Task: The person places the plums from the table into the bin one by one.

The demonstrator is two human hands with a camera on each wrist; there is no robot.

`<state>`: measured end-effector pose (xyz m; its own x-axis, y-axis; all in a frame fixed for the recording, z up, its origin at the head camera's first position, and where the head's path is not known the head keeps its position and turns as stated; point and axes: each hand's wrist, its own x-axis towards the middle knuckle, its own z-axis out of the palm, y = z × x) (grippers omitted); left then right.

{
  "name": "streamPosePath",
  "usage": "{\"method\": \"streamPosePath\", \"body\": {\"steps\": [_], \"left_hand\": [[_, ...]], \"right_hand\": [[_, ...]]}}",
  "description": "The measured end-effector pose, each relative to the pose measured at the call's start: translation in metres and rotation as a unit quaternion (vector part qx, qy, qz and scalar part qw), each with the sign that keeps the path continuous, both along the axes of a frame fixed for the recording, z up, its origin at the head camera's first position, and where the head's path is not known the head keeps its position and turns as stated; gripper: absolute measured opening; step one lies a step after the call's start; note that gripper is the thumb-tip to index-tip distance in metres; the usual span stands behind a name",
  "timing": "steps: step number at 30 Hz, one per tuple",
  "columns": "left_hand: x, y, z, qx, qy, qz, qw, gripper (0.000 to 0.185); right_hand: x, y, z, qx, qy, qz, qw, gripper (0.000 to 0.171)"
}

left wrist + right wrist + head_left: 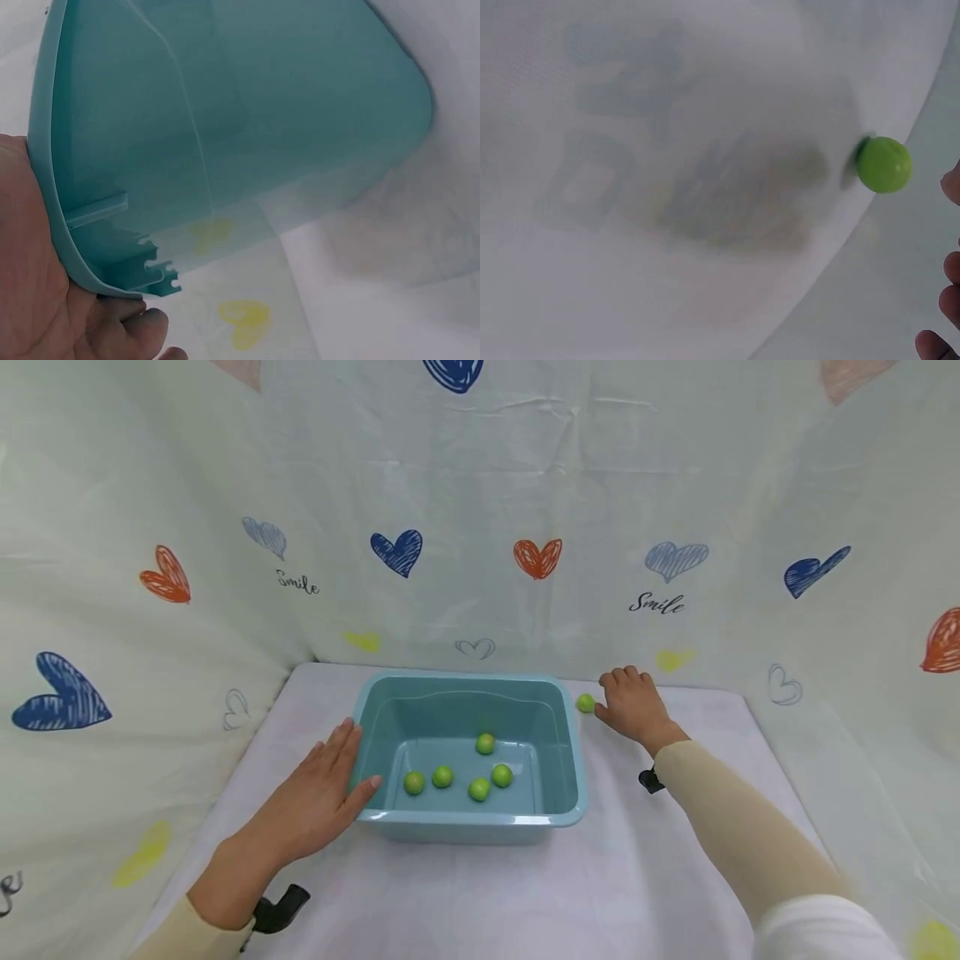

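Note:
A light blue plastic basin [468, 818] stands on the table with several small, round green fruits [479, 789] lying loose on its floor. My left hand [318, 797] rests flat along the basin's left rim, fingers straight and thumb over the inside. The left wrist view shows that hand [34, 262] against the basin's edge [43, 150]. One more green fruit [586, 703] lies on the table just outside the basin's right side. Close to its right is my right hand [636, 706], fingers loosely bent. A gap separates the fruit [885, 165] from the fingertips [951, 300] in the right wrist view.
A white cloth [480, 893] covers the table. Behind and at both sides hangs a white curtain [465, 610] printed with hearts, close to the table's back edge. The basin's raised walls stand between the two hands.

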<state>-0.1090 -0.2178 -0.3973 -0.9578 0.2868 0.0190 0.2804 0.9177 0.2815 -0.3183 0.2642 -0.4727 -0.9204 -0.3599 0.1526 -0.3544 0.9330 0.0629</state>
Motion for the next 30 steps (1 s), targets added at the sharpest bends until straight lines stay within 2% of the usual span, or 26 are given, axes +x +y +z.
{"method": "streamPosePath", "body": {"steps": [8, 14, 22, 30], "left_hand": [[0.001, -0.001, -0.002, -0.002, 0.001, 0.001, 1.0, 0.084], [0.001, -0.002, -0.002, -0.003, -0.001, 0.001, 1.0, 0.084], [0.002, -0.001, -0.001, -0.006, 0.006, 0.002, 1.0, 0.083], [0.003, 0.0, 0.0, -0.014, 0.012, 0.007, 0.9998, 0.082]], "right_hand": [[-0.008, -0.007, -0.025, 0.043, -0.011, 0.024, 0.999, 0.043], [-0.011, -0.013, -0.029, 0.067, -0.016, 0.018, 0.997, 0.041], [-0.013, -0.012, -0.033, 0.069, -0.017, 0.011, 0.997, 0.04], [-0.015, -0.013, -0.04, 0.081, -0.009, 0.028, 0.996, 0.038]]}}
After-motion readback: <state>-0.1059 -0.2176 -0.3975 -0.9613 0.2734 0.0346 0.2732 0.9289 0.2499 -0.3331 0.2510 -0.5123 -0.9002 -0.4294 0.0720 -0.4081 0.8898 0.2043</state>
